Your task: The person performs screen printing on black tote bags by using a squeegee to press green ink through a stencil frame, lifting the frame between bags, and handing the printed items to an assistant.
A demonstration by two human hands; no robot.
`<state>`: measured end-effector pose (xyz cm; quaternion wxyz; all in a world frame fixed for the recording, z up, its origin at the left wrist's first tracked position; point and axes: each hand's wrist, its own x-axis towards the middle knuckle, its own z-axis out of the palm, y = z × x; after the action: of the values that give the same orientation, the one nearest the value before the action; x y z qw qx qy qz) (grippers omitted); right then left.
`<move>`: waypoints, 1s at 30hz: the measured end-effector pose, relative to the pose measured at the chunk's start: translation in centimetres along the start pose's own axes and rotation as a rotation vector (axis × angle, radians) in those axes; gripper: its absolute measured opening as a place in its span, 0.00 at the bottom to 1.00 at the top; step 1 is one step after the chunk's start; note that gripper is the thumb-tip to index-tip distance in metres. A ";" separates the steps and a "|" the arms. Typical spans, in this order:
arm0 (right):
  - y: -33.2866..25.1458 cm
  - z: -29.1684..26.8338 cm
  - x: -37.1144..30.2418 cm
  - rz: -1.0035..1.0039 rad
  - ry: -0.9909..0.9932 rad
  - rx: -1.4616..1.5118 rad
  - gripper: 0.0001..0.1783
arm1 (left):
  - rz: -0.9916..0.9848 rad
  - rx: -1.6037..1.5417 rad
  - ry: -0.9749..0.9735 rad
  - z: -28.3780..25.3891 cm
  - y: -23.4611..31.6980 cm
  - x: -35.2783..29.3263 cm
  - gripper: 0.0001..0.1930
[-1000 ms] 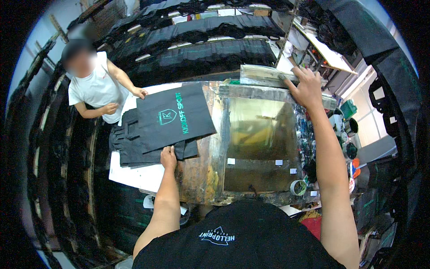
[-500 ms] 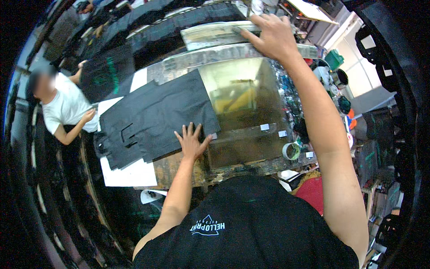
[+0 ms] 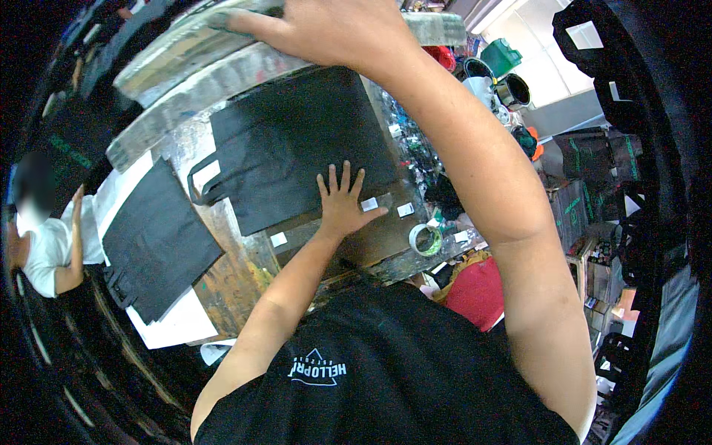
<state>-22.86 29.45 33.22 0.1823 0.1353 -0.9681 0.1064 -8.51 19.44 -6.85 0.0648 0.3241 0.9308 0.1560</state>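
A flat black tote bag (image 3: pixel 304 126) with a cut-out handle at its left end lies across the dark board (image 3: pixel 378 241). My left hand (image 3: pixel 343 204) rests at the bag's near edge, fingers spread over the fabric and thumb out beside a small white square. At the top of the view my right hand (image 3: pixel 334 30) grips a pale, paint-stained frame (image 3: pixel 178 55), with its thumb stretched along it. The picture's upper edge hides some of this hand. More black bags (image 3: pixel 159 237) lie on white sheets to the left, apart from the bag on the board.
Beside the board's near right corner stands a roll of tape (image 3: pixel 425 240). Paint pots (image 3: pixel 512 90) and a green container (image 3: pixel 500 57) crowd the far right. A co-worker in a white shirt (image 3: pixel 44 252) is at the left. Red cloth (image 3: pixel 475 293) hangs near my body.
One black bag has moved right onto the board, covering its shiny surface. My left hand remains spread at its near edge. The view has shifted; my right hand still holds the frame.
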 end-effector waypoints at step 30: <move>0.7 17.0 -19.7 -0.066 -0.370 -0.092 0.35 | -0.683 -2.128 0.386 -11.5 -7.1 -19.5 0.65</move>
<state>-10.95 30.18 10.12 0.0108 0.1755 -0.9840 0.0294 0.00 -0.81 1.99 0.2021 -0.1958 0.3598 0.8896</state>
